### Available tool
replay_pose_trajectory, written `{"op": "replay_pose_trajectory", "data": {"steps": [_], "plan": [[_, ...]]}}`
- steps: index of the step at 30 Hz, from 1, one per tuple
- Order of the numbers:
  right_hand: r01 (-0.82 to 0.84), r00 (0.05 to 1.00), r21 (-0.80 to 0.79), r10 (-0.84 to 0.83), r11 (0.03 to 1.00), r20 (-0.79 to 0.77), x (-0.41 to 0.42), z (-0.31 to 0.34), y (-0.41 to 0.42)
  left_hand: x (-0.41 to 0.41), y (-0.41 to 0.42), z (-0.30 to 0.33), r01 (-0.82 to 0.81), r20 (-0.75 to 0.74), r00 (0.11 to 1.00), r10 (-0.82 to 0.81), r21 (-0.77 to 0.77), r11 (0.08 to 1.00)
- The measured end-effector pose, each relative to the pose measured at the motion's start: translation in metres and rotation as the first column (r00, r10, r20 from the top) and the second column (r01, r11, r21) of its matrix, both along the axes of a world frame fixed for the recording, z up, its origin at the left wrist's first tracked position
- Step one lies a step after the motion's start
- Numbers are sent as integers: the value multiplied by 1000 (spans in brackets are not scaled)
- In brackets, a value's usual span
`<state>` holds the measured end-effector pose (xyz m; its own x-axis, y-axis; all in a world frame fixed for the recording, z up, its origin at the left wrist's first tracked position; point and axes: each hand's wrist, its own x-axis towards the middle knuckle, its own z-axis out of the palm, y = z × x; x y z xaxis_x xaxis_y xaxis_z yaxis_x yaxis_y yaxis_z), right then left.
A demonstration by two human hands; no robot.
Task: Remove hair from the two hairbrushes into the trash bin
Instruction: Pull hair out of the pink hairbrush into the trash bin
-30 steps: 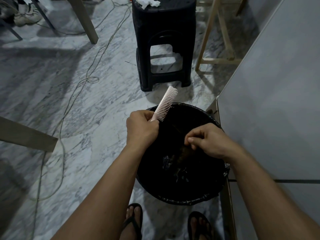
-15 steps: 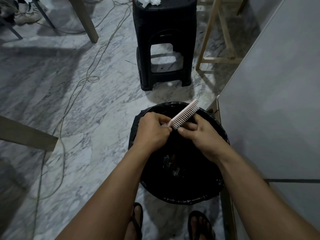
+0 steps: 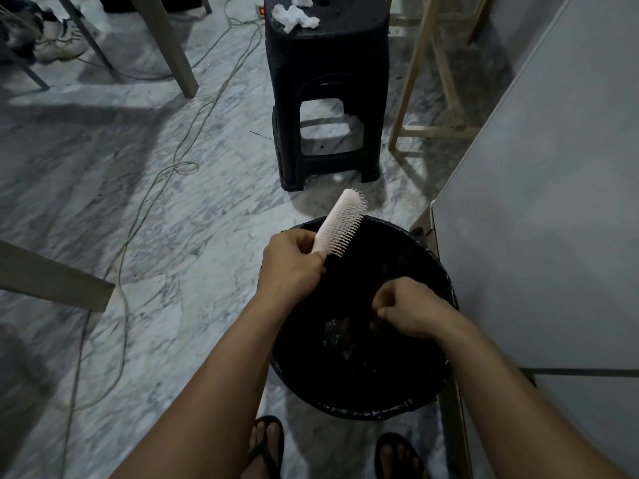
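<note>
Floor: grey-veined marble floor (image 3: 103, 188), with a pale cable (image 3: 166, 171) looping across its left half.
Far side: a black plastic stool (image 3: 326, 81) stands on the floor, with crumpled white tissue (image 3: 294, 13) on its seat; a wooden frame (image 3: 432, 81) stands just right of it.
Right side: a flat grey panel (image 3: 553, 202) fills the right edge of the view.
Trash bin: a round black bin (image 3: 446, 271) lined with a black bag sits on the floor near the person's feet, touching the grey panel's corner; dark clumps lie at the bottom, too dim to make out.
Hairbrush: a pale pink hairbrush (image 3: 340, 224) is held over the bin's far left rim, tilted up and away, bristles facing right.
Left hand: the left hand (image 3: 290, 264) has its grip clenched round the hairbrush handle.
Right hand: the right hand (image 3: 411, 312) hangs over the middle of the bin, apart from the hairbrush, fingertips pinched together; whether any hair is between them cannot be told.
Feet: two feet in black sandals (image 3: 266, 447) stand at the near edge.
</note>
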<state>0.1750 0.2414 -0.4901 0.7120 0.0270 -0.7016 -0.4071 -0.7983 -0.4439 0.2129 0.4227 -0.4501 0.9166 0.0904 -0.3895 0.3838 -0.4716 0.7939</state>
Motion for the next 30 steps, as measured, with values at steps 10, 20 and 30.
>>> {"op": "replay_pose_trajectory", "data": {"steps": [10,20,30], "plan": [[477,686,642,-711,600,155,17,11,-5,-8,-3,4,249,-109,962,-251,-32,968],[450,735,621,-661,641,149,-4,46,-26,-36,5,24,369,-93,918,-386,-158,916],[491,734,630,-675,601,73,-27,159,-18,-68,16,110,401,0,914,-406,-163,902]]}}
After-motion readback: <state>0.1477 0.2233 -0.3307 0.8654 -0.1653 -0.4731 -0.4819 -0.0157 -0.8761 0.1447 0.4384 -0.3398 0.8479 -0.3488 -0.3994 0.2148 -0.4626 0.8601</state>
